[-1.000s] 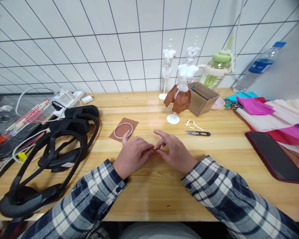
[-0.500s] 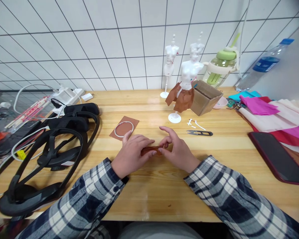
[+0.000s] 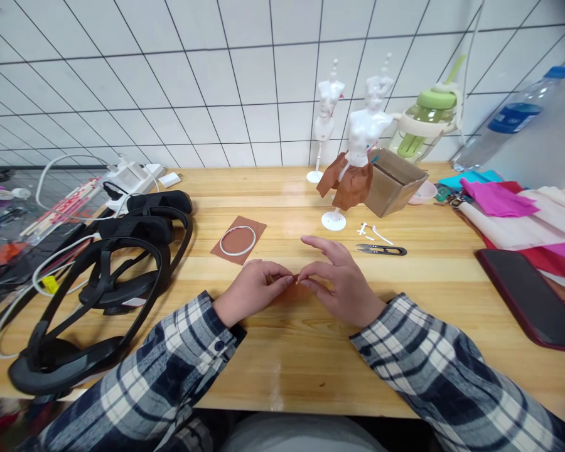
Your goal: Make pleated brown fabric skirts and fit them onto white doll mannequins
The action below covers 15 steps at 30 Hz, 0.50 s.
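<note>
Between my two hands, over the middle of the table, is a small piece of brown cloth [image 3: 297, 277], mostly covered by fingers. My left hand [image 3: 254, 290] pinches it between thumb and fingertips from the left. From the right, my right hand [image 3: 343, 285] grips it with thumb and a finger, while its index finger stretches out above. Beyond my left hand lies a flat brown cloth square [image 3: 230, 252] with a pale ring [image 3: 238, 240] on it. A white dress form [image 3: 360, 129] draped in brown cloth [image 3: 355, 187] stands further back.
Thread snips [image 3: 381, 250] and small white plastic parts [image 3: 377, 235] lie beyond my right hand. Black headsets [image 3: 108, 270] fill the left side. A phone [image 3: 530, 298], folded fabrics [image 3: 503, 204], a cardboard box [image 3: 390, 182] and bottles [image 3: 503, 119] stand or lie at right.
My left hand has gone from lying over the brown cloth to pinching it with the fingertips, and less cloth shows. My right fingers have closed in near the left ones. The view has shifted slightly.
</note>
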Motion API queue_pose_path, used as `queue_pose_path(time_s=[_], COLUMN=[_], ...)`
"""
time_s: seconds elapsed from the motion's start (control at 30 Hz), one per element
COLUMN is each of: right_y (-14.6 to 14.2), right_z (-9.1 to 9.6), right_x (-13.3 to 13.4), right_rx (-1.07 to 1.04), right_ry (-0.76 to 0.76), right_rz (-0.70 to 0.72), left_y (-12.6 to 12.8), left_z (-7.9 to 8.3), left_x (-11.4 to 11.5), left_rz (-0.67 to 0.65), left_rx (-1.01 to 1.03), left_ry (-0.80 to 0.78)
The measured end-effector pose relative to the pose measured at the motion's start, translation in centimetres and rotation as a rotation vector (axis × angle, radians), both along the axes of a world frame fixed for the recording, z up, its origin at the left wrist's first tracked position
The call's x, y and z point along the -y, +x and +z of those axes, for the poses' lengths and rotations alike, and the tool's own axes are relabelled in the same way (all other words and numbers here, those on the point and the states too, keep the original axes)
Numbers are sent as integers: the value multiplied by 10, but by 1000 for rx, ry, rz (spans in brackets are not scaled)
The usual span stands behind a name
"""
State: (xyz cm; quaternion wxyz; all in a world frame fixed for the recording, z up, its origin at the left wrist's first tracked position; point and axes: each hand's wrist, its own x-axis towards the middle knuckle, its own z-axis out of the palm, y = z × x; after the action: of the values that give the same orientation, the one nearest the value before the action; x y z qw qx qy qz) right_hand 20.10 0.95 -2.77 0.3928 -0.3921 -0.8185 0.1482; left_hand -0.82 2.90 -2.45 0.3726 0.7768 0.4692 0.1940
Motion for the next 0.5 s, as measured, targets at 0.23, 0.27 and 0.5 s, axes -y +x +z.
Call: queue_pose_path(time_s=[0.23,0.27,0.5], right_y=[-1,-1,-1], right_z=[-2,-3,-4], right_x=[0,0,0], right_rx=[174,179,202], right_ry=[57,59,78], right_rz=[-64,-77,-94], left_y=[0,0,3], left_z=[3,4,13], left_x=[1,1,4], left_rz=[22,29,77], left_rx=[162,171,179], left_ry=[-125,-135,-204])
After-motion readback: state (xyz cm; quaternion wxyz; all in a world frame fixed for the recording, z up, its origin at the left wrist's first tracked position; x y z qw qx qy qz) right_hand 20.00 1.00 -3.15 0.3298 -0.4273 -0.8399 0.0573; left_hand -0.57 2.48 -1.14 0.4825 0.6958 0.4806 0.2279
